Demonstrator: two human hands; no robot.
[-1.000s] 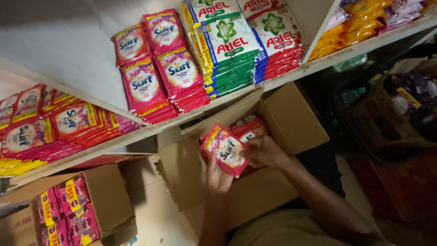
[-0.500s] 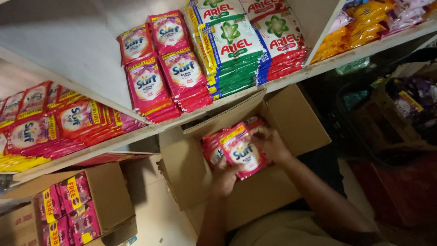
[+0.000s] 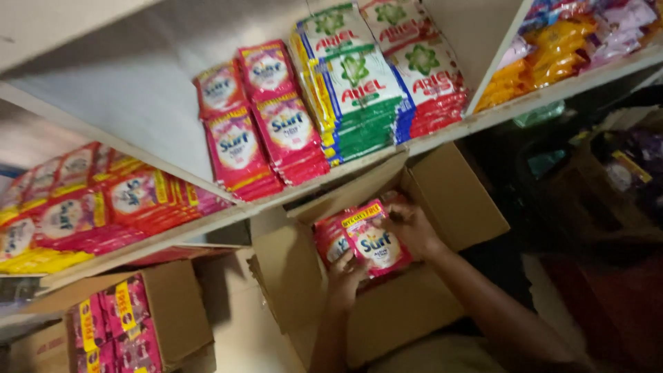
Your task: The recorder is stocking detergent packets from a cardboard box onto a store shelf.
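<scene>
From the head camera I saw an open cardboard box standing just under a white shelf, and I took that box as my marker for everything else. Above its open top, both hands were closed around a small bundle of pink packets. The left hand gripped the bundle from underneath, on the side nearer the box's left flap, and the right hand clasped its upper right edge, fingers curled over the top packet. The bundle was tilted, lifted clear of the box floor, and how many packets it held I could not tell. On the shelf directly above the box lay stacks of pink packets, with green and white packets beside them and red and white packets further right. Up and to the right of the box, past a shelf divider, sat yellow packets. To the left of the box stood a second cardboard box, open and filled with pink and yellow packets.
</scene>
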